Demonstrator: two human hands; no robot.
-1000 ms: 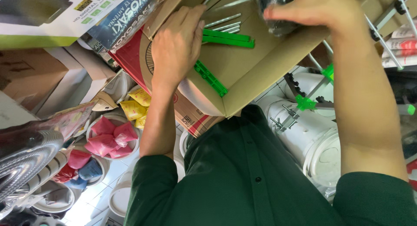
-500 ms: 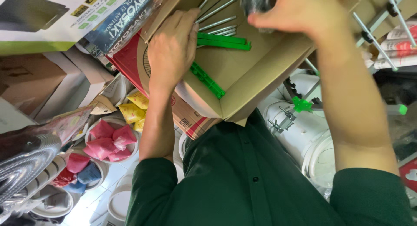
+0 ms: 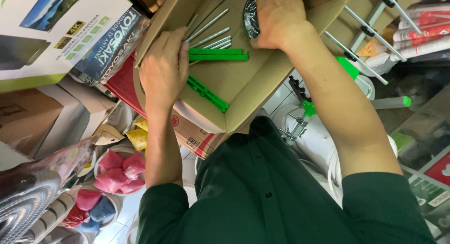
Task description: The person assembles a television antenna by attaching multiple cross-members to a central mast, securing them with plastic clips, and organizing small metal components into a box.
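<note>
An open cardboard box (image 3: pixel 234 89) lies tilted in front of me. Inside are several metal rods (image 3: pixel 211 35) and green plastic bars (image 3: pixel 218 55), with another green bar (image 3: pixel 206 93) lower down. My left hand (image 3: pixel 164 70) lies on the box's left side and grips it, fingertips touching the rods and the green bars. My right hand (image 3: pixel 281 19) is shut on a dark round part wrapped in clear plastic (image 3: pixel 250 14) at the top of the box. Its far side is hidden by my hand.
Printed cartons (image 3: pixel 56 33) are stacked at the left. Bowls with pink and blue bags (image 3: pixel 119 169) and a metal fan grille (image 3: pixel 23 202) sit at the lower left. White round appliances (image 3: pixel 314 136), metal poles with green ends (image 3: pixel 356 47) and packaged goods crowd the right.
My right hand has brought the dark wrapped part down from above the box edge into the box. My left hand has stayed on the box.
</note>
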